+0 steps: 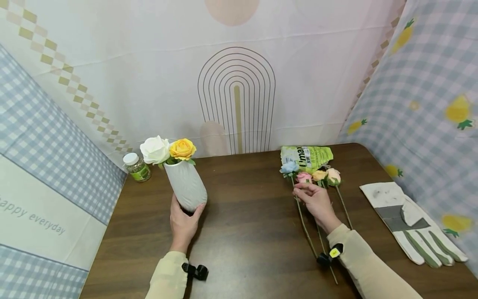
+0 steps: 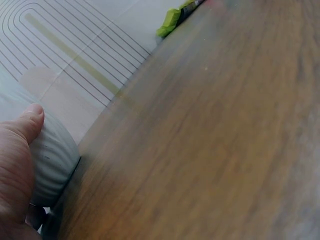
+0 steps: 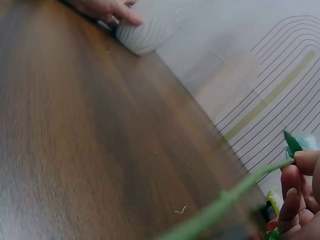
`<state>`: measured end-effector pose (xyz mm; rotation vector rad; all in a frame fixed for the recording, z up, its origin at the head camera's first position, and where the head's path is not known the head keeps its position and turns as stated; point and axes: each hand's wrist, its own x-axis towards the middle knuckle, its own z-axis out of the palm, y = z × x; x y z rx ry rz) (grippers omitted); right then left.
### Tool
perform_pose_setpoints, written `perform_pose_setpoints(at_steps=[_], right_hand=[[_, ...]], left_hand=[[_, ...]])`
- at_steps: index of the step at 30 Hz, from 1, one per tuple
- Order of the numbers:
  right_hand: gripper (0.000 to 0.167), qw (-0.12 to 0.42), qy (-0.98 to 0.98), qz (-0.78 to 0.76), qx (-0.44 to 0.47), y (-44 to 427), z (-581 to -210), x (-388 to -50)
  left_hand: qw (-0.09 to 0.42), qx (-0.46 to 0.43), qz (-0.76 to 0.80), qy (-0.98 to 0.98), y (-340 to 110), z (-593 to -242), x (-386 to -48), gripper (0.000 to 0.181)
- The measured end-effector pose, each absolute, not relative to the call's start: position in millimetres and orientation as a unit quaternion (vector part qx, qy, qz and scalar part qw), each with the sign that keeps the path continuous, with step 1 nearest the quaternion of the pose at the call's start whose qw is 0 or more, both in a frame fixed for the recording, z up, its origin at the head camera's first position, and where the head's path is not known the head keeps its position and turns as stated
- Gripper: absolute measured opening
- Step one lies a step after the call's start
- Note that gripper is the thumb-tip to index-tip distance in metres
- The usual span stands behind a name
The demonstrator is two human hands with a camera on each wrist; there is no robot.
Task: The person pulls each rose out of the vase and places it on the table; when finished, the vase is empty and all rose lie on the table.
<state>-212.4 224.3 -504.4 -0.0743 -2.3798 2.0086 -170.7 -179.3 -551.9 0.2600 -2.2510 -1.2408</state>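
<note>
My left hand [image 1: 184, 222] grips the lower part of a white ribbed vase [image 1: 186, 185], which tilts to the left. A white rose [image 1: 154, 150] and a yellow rose [image 1: 182, 149] stand in its mouth. Over on the right, my right hand [image 1: 317, 203] pinches the green stem of a blue artificial flower [image 1: 289, 167] between thumb and finger, just under the bloom. That stem [image 3: 240, 190] crosses the right wrist view. Beside the hand lie a pink rose [image 1: 304, 177], an orange-yellow rose [image 1: 319, 175] and a pale peach rose [image 1: 333, 177], their stems pointing toward me.
Behind the flowers lies a crumpled green packet [image 1: 313, 158]. A white-lidded jar [image 1: 139, 168] stands at the back left. White, grey and green work gloves [image 1: 407, 224] lie on the right of the brown table [image 1: 246, 232]. Cloth covers the back and both sides.
</note>
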Motion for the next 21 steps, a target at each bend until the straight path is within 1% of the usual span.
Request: perform_pose_setpoints(at_steps=[5, 10, 13, 15, 21], right_hand=[[0.034, 0.008, -0.786, 0.618, -0.013, 225.8, -509.5, -215.7], [0.030, -0.011, -0.790, 0.613, -0.016, 225.9, -506.8, -214.2], [0.029, -0.023, -0.801, 0.598, -0.017, 227.2, -510.0, -214.9], [0.029, -0.026, -0.809, 0.587, -0.015, 230.0, -518.9, -218.2], [0.025, -0.038, -0.831, 0.555, -0.018, 231.3, -523.6, -219.8]], left_hand=[[0.275, 0.098, -0.461, -0.838, -179.4, -552.4, -170.9, 0.096], [0.270, 0.096, -0.459, -0.841, -180.3, -552.3, -170.8, 0.096], [0.265, 0.098, -0.459, -0.842, -180.8, -552.2, -170.4, 0.096], [0.262, 0.100, -0.459, -0.843, -180.8, -551.9, -170.0, 0.096], [0.260, 0.099, -0.457, -0.845, -180.7, -551.5, -170.0, 0.096]])
